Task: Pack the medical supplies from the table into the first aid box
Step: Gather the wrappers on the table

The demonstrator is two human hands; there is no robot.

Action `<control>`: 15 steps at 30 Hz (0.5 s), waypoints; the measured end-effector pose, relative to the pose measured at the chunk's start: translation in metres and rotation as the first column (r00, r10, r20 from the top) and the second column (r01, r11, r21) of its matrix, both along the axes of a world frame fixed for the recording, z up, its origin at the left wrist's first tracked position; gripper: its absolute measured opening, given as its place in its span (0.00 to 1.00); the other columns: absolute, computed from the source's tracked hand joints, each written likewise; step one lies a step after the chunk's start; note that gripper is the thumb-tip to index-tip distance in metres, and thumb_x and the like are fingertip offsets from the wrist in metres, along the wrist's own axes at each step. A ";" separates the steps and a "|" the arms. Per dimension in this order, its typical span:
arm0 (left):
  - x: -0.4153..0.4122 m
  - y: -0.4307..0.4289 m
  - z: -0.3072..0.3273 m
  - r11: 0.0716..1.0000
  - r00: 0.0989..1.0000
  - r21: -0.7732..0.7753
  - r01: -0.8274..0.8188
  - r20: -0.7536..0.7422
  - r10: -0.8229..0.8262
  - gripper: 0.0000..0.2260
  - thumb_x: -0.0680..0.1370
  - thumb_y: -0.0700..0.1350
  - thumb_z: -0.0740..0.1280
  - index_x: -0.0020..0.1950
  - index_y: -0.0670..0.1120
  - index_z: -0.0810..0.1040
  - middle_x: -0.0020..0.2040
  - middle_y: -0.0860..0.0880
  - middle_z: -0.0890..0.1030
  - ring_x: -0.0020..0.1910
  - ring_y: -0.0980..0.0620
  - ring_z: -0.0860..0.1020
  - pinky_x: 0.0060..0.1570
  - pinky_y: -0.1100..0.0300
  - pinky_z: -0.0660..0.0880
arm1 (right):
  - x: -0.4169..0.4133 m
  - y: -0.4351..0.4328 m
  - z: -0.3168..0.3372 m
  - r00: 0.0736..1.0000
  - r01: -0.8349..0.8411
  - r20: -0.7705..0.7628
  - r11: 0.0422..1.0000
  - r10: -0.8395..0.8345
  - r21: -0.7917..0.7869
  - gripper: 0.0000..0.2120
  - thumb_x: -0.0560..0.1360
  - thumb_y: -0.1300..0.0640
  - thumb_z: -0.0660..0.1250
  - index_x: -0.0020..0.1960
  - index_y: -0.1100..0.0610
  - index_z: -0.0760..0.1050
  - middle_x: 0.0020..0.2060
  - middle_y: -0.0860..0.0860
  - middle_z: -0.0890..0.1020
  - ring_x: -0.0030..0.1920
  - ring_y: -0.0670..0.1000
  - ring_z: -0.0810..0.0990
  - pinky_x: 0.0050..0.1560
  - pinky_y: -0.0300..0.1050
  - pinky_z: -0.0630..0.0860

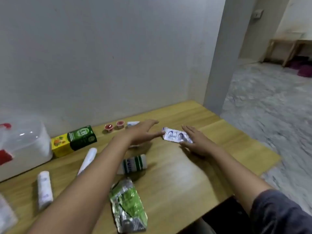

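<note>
Between both open hands [143, 132] lies a crinkled foil blister strip [177, 135].

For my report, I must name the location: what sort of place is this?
Probably a room in a home: a wooden table against a plain wall, and a doorway onto a speckled floor with a wooden bench.

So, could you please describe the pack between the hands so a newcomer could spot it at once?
Start at the wooden table and look toward its far right part. Between the left hand and right hand lies a blister pack. It is flat and white with blue printing, unlike the green foil strip nearer you.
</note>
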State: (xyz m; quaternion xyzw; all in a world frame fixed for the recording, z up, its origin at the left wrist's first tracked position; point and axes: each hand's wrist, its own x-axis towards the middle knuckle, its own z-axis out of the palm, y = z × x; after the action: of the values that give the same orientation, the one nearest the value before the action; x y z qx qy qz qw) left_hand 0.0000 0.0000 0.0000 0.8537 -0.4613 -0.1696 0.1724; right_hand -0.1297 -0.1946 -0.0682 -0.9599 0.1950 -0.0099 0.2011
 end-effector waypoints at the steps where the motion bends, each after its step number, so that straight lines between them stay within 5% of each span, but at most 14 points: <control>1: -0.004 0.005 0.000 1.000 1.000 0.010 0.007 -0.001 -0.007 0.31 0.79 0.61 0.58 0.78 0.49 0.58 0.79 0.51 0.59 0.77 0.51 0.59 0.74 0.56 0.55 | -0.001 0.001 -0.002 1.000 0.001 -0.009 1.000 -0.002 -0.024 0.31 0.78 0.46 0.58 0.76 0.56 0.52 0.76 0.55 0.56 0.76 0.54 0.52 0.74 0.52 0.50; 7: -0.030 0.030 -0.011 0.999 0.998 0.028 0.022 0.054 -0.024 0.30 0.80 0.60 0.57 0.79 0.50 0.55 0.80 0.52 0.55 0.79 0.54 0.55 0.73 0.59 0.53 | -0.008 0.016 -0.003 0.994 0.109 -0.010 0.991 -0.110 -0.071 0.23 0.76 0.45 0.59 0.67 0.56 0.68 0.68 0.55 0.70 0.67 0.57 0.69 0.62 0.51 0.68; 15: -0.075 0.097 -0.038 0.984 0.966 -0.129 0.122 0.245 -0.087 0.27 0.81 0.54 0.60 0.78 0.49 0.59 0.79 0.53 0.58 0.78 0.59 0.53 0.69 0.70 0.48 | -0.041 0.043 0.001 0.975 0.221 -0.015 0.970 -0.224 -0.105 0.20 0.75 0.44 0.61 0.62 0.54 0.73 0.62 0.57 0.72 0.65 0.59 0.69 0.62 0.54 0.67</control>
State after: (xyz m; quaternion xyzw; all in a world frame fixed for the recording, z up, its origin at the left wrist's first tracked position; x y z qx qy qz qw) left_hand -0.0754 0.0966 -0.0385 0.8277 -0.5341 -0.0413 0.1673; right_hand -0.1703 -0.1514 -0.0677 -0.9411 0.3032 -0.0296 0.1465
